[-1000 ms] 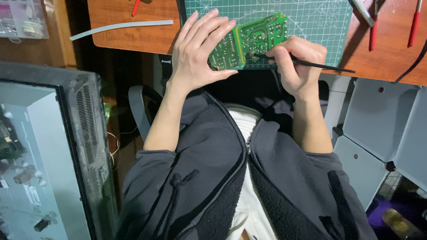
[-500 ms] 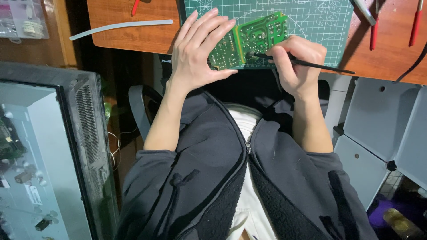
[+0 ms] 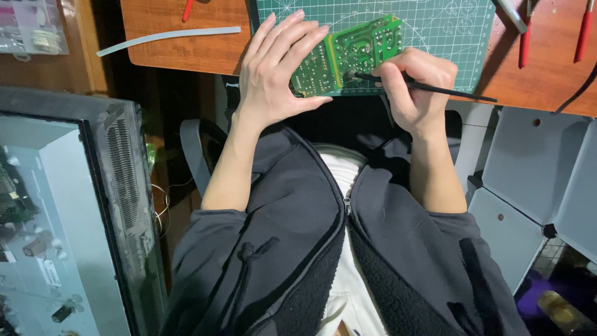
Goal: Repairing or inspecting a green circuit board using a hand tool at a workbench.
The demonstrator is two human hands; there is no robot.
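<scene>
Green circuit board (image 3: 348,56) lying on the cutting mat (image 3: 435,25) at the near edge of the worktop (image 3: 180,50). Left hand (image 3: 277,71) spread flat, fingers wide, pinning the board's left part. Right hand (image 3: 413,81) pinched around a thin black tool (image 3: 435,89), tip touching the board. Likely trouble: tip skidding across solder joints under too much pressure; board sliding off the edge with a loosened left hand.

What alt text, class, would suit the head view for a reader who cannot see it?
A person's left hand steadies a green circuit board on a green cutting mat, while the right hand touches a thin black brush to it. Red-handled tools lie on the wooden desk.
</scene>
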